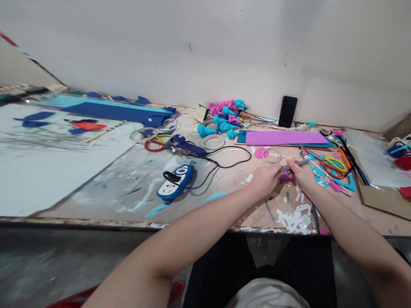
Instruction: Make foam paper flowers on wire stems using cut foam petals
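My right hand [302,174] is closed around a grey pen [301,163], which lies nearly level and points left toward my other hand. My left hand [266,179] has its fingers drawn together at the pen's left end, against a small purple foam piece [287,176]. Both hands partly cover that piece, so its outline is hidden. Just beyond them a pale tape ring [272,155] lies by a pink foam disc [261,152]. Red-and-yellow-handled scissors [334,167] rest right of my right hand.
Foam strips [285,137] are stacked behind my hands, near a leaning phone [287,111] and blue and pink foam flowers [224,117]. A glue gun [183,145] and a blue power strip [176,183] with a looping cord lie left. White scraps [297,218] litter the front edge.
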{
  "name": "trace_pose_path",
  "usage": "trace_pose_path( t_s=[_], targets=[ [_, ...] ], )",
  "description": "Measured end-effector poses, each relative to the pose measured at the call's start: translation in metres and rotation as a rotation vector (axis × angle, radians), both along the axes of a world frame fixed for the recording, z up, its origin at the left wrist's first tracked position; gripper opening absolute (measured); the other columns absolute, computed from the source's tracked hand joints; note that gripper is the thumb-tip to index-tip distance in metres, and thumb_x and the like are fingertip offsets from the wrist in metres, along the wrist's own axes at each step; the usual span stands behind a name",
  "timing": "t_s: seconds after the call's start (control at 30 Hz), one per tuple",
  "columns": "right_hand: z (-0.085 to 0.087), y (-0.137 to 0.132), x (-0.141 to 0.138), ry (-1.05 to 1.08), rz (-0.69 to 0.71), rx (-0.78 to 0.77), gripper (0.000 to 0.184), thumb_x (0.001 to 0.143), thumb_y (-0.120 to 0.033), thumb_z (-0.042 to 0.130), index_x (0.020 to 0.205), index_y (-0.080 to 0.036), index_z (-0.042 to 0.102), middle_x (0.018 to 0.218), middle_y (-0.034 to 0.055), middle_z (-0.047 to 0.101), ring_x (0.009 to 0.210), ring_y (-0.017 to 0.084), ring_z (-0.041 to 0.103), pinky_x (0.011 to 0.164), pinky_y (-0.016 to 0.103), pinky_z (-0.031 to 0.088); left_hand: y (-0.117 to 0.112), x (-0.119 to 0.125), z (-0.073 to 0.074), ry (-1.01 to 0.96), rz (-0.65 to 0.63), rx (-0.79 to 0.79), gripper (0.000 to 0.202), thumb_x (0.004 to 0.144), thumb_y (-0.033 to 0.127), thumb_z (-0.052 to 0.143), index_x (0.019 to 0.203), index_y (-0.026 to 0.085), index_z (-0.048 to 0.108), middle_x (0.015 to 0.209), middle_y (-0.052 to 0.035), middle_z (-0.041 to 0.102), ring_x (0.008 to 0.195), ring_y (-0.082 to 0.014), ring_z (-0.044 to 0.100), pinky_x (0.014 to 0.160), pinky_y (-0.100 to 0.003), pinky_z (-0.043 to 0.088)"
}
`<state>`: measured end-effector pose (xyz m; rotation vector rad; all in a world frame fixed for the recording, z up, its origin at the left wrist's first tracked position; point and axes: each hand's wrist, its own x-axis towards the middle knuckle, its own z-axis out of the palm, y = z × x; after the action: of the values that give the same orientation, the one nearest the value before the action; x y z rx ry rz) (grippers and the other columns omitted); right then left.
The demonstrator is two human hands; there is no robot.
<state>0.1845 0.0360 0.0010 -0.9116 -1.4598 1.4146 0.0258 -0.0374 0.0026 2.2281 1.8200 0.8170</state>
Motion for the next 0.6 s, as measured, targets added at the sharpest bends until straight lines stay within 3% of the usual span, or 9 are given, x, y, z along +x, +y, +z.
trace_pose_path(
  t_s=[0.37, 0.6],
  targets=[
    [0.0054, -0.0072, -0.0053, -0.041, -0.027, 0.023, 0.045, 0.077, -0.058, 0.078, 0.062, -0.019, 0.062, 0.050, -0.0015, 0.059, 0.040, 0.009, 0.049, 0.039, 0.021, 0.036, 0.0029, 0.0021, -0.0076, 0.064, 0.028, 0.052, 0.022, 0.098, 0.022, 0.048, 0.104, 0.018, 0.069, 0.096, -0.0092, 0.078, 0.089, -0.0236, 0.073, 0.078, -0.033, 0.054],
    [0.0085, -0.0075, -0.0043, -0.068, -0.019, 0.007, 0.043, 0.078, -0.058, 0.076, 0.065, -0.019, 0.062, 0.051, -0.0025, 0.059, 0.040, 0.010, 0.047, 0.038, 0.022, 0.031, 0.0024, 0.0014, -0.0034, 0.021, 0.016, 0.031, 0.024, 0.099, 0.022, 0.050, 0.113, 0.019, 0.069, 0.107, -0.0095, 0.078, 0.098, -0.0245, 0.073, 0.086, -0.035, 0.055]
  ],
)
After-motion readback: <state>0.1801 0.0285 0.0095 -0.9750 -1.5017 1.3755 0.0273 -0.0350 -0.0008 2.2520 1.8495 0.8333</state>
